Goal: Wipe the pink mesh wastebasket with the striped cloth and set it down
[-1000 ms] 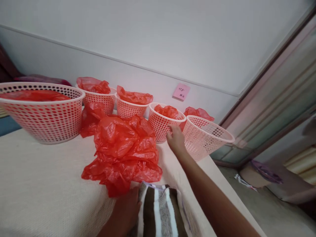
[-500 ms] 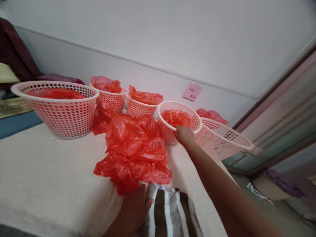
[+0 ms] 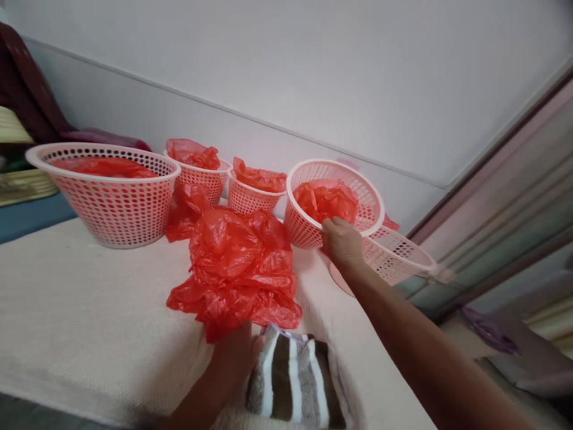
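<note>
My right hand [image 3: 344, 242] is closed on the near rim of a pink perforated plastic basket [image 3: 301, 230], which is raised and tilted toward me. Crumpled red plastic bag [image 3: 329, 202] lies inside it. Down at the front, my left hand [image 3: 235, 352] is at the lower edge of a heap of red plastic bags [image 3: 239, 257], its fingers blurred and partly hidden. Just right of that hand lies a folded striped towel [image 3: 290, 376] in brown, grey and white.
More pink baskets stand at the left [image 3: 120, 209], along the wall [image 3: 203, 179], beside it [image 3: 253, 197] and at the right [image 3: 394, 257]. Red plastic shows in several. The pale cloth-covered table [image 3: 89, 310] ends at the right, above the floor.
My right hand has lifted the basket off the table and tipped its mouth more toward me. It now covers most of the pink note on the wall. My left hand has shifted slightly left.
</note>
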Action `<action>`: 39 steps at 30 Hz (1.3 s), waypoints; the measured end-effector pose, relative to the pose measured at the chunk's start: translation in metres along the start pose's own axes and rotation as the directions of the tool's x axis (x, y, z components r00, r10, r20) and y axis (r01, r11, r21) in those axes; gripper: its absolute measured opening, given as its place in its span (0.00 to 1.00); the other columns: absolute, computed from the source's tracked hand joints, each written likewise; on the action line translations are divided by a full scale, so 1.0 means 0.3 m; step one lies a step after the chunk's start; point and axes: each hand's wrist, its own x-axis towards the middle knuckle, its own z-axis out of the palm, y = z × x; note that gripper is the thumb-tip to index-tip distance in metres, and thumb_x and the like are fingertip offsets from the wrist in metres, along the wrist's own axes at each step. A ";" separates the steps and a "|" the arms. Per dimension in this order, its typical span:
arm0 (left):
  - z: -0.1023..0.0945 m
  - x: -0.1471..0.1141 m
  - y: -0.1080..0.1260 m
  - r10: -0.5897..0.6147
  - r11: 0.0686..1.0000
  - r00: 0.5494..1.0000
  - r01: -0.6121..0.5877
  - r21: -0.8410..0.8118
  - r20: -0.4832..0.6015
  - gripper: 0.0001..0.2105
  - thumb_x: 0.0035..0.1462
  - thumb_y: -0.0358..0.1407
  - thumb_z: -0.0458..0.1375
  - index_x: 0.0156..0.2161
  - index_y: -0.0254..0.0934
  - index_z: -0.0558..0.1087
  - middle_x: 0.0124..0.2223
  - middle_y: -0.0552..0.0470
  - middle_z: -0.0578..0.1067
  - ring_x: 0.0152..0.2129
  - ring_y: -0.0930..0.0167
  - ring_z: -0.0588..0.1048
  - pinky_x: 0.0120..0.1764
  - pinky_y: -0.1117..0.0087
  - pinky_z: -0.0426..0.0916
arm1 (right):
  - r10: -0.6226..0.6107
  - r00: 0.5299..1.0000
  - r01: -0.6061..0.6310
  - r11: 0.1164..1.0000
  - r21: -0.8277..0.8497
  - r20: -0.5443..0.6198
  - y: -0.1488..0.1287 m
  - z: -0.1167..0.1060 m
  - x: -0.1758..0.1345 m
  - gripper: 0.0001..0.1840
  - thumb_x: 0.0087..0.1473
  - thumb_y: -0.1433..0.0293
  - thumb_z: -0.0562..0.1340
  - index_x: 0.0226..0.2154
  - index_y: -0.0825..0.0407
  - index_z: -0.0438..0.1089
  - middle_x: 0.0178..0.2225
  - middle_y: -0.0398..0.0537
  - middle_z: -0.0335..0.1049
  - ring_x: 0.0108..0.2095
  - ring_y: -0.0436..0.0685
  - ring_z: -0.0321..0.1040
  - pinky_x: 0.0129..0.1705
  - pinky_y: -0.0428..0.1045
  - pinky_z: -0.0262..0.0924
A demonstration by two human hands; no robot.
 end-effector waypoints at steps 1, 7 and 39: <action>0.004 -0.002 -0.006 -0.006 1.000 1.000 0.006 0.000 -0.001 0.14 0.54 0.44 0.50 0.40 0.39 0.70 0.37 0.40 0.77 0.38 0.55 0.75 0.43 0.56 0.65 | -0.011 1.000 0.011 1.000 -0.010 -0.021 0.007 -0.038 -0.008 0.15 0.63 0.71 0.50 0.33 0.54 0.71 0.32 0.53 0.70 0.34 0.57 0.63 0.33 0.51 0.45; 0.059 -0.041 -0.045 0.013 0.998 0.998 -0.016 -0.053 -0.064 0.10 0.56 0.38 0.48 0.40 0.39 0.68 0.41 0.43 0.77 0.40 0.60 0.76 0.44 0.61 0.65 | -0.089 0.977 0.088 0.996 -0.015 -0.196 0.055 -0.291 -0.163 0.14 0.60 0.71 0.54 0.25 0.51 0.67 0.27 0.48 0.65 0.30 0.55 0.59 0.33 0.50 0.47; -0.075 -0.755 0.263 -0.265 0.620 0.810 -0.272 -0.736 -0.523 0.29 0.49 0.49 0.63 0.54 0.41 0.66 0.50 0.47 0.77 0.46 0.60 0.75 0.45 0.65 0.72 | -0.049 0.965 -0.205 0.472 0.857 0.258 -0.143 -0.748 -0.966 0.45 0.47 0.71 0.67 0.64 0.49 0.49 0.62 0.56 0.56 0.63 0.62 0.53 0.63 0.58 0.52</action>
